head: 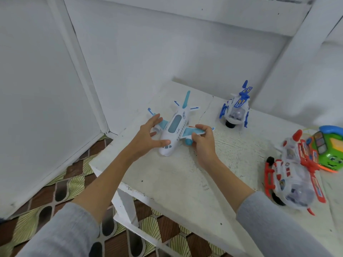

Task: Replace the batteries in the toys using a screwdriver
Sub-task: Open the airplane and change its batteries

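Observation:
A white and light-blue toy airplane (175, 125) sits upright on the white table (176, 182), nose toward me. My left hand (148, 138) reaches over its left side with fingers spread; the thumb touches the fuselage near the nose and the fingers hover by the left wing. My right hand (203, 143) grips the plane's right wing, thumb beneath and fingers over the top. A thin orange sliver (193, 126) shows just above that hand's fingers; I cannot tell what it is. No battery is visible.
A blue and white toy helicopter (236, 108) stands behind the plane to the right. A red and white toy helicopter (291, 175) and a green toy (330, 151) lie at the table's right side. White walls enclose the back and left; patterned floor lies below the table's left edge.

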Demonstrator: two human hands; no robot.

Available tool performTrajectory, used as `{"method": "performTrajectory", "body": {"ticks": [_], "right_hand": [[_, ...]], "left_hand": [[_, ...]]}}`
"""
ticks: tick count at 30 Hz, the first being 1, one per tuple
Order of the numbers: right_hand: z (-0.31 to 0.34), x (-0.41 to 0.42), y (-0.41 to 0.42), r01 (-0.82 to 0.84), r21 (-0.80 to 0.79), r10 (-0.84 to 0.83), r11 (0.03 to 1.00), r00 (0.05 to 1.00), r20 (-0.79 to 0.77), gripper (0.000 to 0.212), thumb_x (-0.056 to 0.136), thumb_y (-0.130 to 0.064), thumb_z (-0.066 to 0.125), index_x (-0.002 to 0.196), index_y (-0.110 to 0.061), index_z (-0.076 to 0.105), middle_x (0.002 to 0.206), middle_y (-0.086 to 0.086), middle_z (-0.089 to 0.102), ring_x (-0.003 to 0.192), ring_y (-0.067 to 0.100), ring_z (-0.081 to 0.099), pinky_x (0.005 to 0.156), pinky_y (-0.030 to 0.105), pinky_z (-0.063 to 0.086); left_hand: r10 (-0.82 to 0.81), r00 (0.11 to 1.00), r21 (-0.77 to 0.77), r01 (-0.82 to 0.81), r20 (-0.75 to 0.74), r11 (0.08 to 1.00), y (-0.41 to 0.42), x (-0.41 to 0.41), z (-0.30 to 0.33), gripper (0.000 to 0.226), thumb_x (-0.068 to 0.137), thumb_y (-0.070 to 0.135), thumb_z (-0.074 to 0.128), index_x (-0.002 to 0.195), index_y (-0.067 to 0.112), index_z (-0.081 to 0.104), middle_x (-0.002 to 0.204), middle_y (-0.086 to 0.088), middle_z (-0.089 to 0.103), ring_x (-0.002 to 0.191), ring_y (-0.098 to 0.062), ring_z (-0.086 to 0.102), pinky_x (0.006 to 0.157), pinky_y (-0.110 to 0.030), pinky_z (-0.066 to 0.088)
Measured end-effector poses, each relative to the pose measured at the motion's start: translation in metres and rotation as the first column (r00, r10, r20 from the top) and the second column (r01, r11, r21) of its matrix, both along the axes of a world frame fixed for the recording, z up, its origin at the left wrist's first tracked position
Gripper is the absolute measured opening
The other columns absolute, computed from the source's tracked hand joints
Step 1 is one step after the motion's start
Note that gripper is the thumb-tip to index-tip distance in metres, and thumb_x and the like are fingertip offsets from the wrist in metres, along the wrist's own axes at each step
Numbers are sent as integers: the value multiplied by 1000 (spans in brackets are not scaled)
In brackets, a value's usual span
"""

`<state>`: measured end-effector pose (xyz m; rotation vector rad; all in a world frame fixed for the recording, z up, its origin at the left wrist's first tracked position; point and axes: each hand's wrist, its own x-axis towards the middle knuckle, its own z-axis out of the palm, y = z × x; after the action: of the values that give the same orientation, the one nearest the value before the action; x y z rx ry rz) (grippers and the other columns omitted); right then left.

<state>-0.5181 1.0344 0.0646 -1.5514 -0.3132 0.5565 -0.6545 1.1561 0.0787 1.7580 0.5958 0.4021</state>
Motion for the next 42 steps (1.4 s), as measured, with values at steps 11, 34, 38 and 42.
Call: {"method": "performTrajectory", "body": {"ticks": [11, 34, 38, 42], "right_hand": [[12, 2, -13, -69, -71, 72, 995, 997, 30, 44, 85, 5, 47, 111, -31, 46, 103, 6, 51, 103, 35, 57, 83, 45, 53], [146, 101, -363, 212, 54, -201, 976, 773, 601, 32, 80, 8, 54, 107, -9, 53, 104, 2, 58, 85, 11, 53, 69, 11, 45], [139, 132, -485, 238, -82, -133, 968, 760, 636, 27, 79, 8, 53, 92, -15, 57, 93, -2, 61, 77, 7, 56, 64, 13, 44], [118, 158, -582, 238, -291, 4, 927, 766, 642, 24, 78, 8, 57, 84, -15, 63, 89, -1, 66, 72, 6, 56, 67, 10, 42]], "left_hand": [[14, 999, 99, -10, -35, 995, 0, -8, 12, 80, 84, 21, 70, 149, 21, 23, 151, 5, 34, 133, -9, 33, 114, -35, 28], [-289, 877, 312, 171, 383, 934, -327, 170, 117, 46, 91, 0, 60, 134, 3, 44, 121, -8, 58, 103, -3, 51, 85, -8, 43], [-340, 857, 258, 254, 387, 932, -429, 207, 105, 45, 90, 6, 62, 132, 9, 46, 120, -6, 59, 105, -7, 53, 89, -9, 43], [-367, 873, 206, 313, 323, 927, -511, 229, 83, 45, 92, 2, 58, 135, 8, 45, 117, -3, 60, 103, -2, 54, 83, -7, 44]]}}
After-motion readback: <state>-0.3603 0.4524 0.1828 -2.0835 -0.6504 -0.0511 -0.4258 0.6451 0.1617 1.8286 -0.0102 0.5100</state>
